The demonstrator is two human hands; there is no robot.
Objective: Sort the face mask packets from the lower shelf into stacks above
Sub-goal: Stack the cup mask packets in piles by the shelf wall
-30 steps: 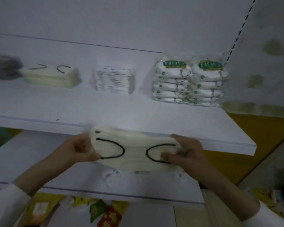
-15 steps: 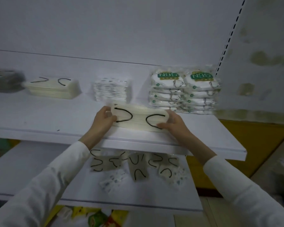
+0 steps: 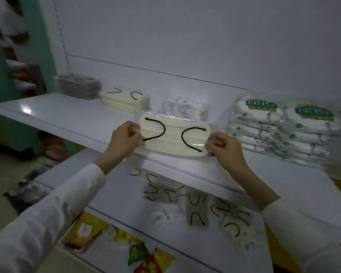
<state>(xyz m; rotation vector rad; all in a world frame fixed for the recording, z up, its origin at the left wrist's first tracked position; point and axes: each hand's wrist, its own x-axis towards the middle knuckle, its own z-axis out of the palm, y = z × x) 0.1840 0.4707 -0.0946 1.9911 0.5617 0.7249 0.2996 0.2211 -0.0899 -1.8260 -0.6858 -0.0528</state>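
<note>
A cream mask packet (image 3: 173, 134) with black ear loops is held over the front of the upper shelf (image 3: 71, 117). My left hand (image 3: 124, 137) pinches its left edge and my right hand (image 3: 223, 145) pinches its right edge. Behind it on the shelf sit a matching cream stack (image 3: 124, 99), a grey stack (image 3: 78, 87) at the far left, a white printed stack (image 3: 183, 109) and two piles of N95 packets (image 3: 283, 127) at the right. Several loose mask packets (image 3: 197, 207) lie scattered on the lower shelf (image 3: 116, 196).
Colourful snack packets (image 3: 138, 253) lie on the level below the lower shelf. A green pillar (image 3: 35, 42) and a blurred aisle stand at the left. The white back panel (image 3: 185, 36) closes off the shelves behind.
Both hands lifted the cream packet from below the shelf edge up onto the upper shelf level. The view has swung left, and the hands now pinch the packet's ends.
</note>
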